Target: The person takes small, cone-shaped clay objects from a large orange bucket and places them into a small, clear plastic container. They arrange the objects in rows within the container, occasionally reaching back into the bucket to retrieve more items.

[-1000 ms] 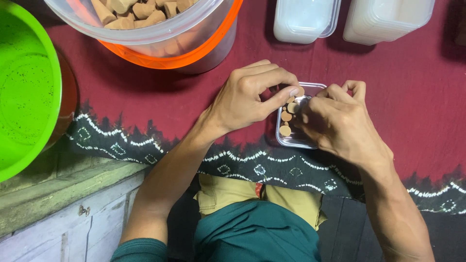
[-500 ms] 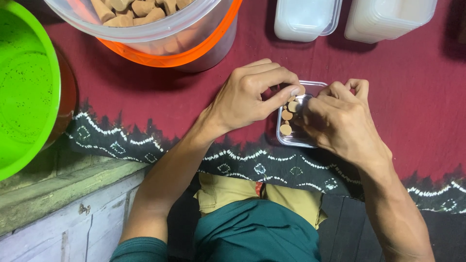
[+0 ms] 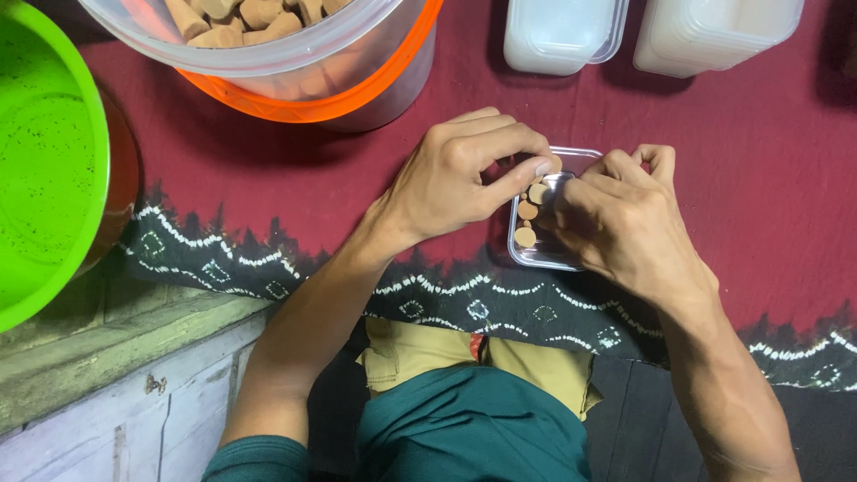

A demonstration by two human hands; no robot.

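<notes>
Head view looks down on a red cloth point(image 3: 268, 178) with a dark patterned border, spread over a low surface whose near edge drops to a pale wooden ledge point(image 3: 107, 357) on the left. Largest things sit far and left: a green basin point(image 3: 40, 170) at the left edge, and a clear tub point(image 3: 295, 54) of tan cylinders nested in an orange one; two white lidded boxes point(image 3: 562, 31) stand far right. Small and central is the clear tray point(image 3: 544, 254), close to the cloth's border, holding round tan pieces point(image 3: 525, 236) stood on end. Left hand point(image 3: 455, 178) curls over the tray's far left corner, fingertips pinching a piece; right hand point(image 3: 625, 223) covers the tray's right side, fingers bent inward, and what it grips I cannot tell. Risks, as I judge them: crowded fingers could knock the standing pieces over, or a push could slide the light tray toward the near edge and off onto the lap. Open room lies right of the tray on bare cloth; the left forearm passes near the tub.
</notes>
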